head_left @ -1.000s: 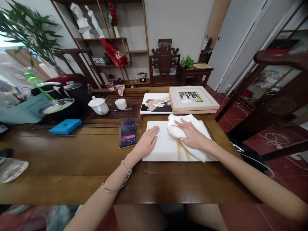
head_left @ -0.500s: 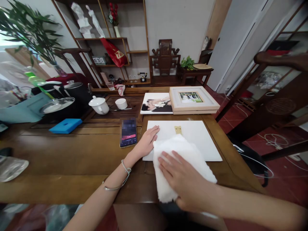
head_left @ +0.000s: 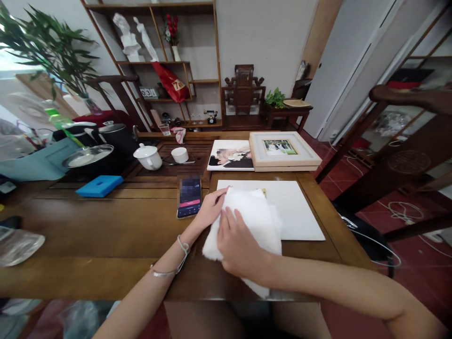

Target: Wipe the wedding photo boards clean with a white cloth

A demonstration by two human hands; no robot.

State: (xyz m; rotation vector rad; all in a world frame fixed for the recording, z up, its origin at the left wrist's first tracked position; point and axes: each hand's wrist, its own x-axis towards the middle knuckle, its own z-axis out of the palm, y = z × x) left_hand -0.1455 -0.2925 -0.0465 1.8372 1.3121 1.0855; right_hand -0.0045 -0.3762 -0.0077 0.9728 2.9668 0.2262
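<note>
A white towel [head_left: 254, 221] lies folded over the left and middle of a flat white panel [head_left: 300, 212] on the wooden table. My right hand [head_left: 238, 242] presses on the towel, its fingers together and slightly bent, and holds it; the thumb is hidden. At the panel's left edge my left hand [head_left: 211, 207] rests with fingers stretched out, their tips partly behind the towel. A small gold-coloured fitting [head_left: 264, 192] on the panel just shows past the towel's upper edge.
Behind the panel lie a photo print [head_left: 231, 162] and a pale frame [head_left: 303, 155]. A phone [head_left: 189, 197] is left of my left hand. Farther left are a blue block [head_left: 100, 186], a white lidded cup [head_left: 148, 157] and a small white bowl [head_left: 180, 154]. A chair [head_left: 399, 155] stands right.
My right hand has slid the towel left and slightly up across the panel, covering most of the gold-coloured fitting and uncovering the panel's right side. My left hand stays near the left edge.
</note>
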